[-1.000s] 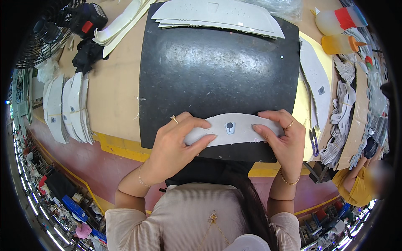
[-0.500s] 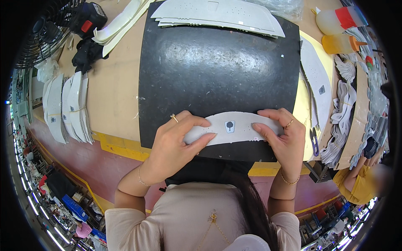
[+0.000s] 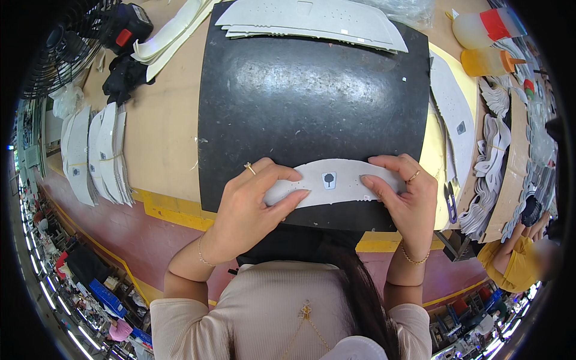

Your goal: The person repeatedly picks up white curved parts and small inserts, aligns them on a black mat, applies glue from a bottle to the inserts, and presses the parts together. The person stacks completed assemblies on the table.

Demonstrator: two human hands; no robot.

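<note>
A curved light-grey cut panel (image 3: 315, 195) spans my two hands over the near edge of a black mat (image 3: 300, 114). In its middle sits a small patch (image 3: 329, 180) with a dark tree shape; tiny holes dot the panel. My left hand (image 3: 252, 195) pinches the left end between thumb and fingers. At the right end, my right hand (image 3: 408, 189) grips the panel the same way, its thumb on the upper face. The fingers beneath the panel are hidden.
Matching grey panels (image 3: 312, 24) are stacked on the mat's far edge, others (image 3: 453, 114) on yellow card at right, near purple-handled snips (image 3: 450, 204). Tied bundles (image 3: 111, 156) lie left. Two bottles (image 3: 486, 63) stand far right, a fan (image 3: 60, 48) far left. A person in yellow (image 3: 510, 264) is at right.
</note>
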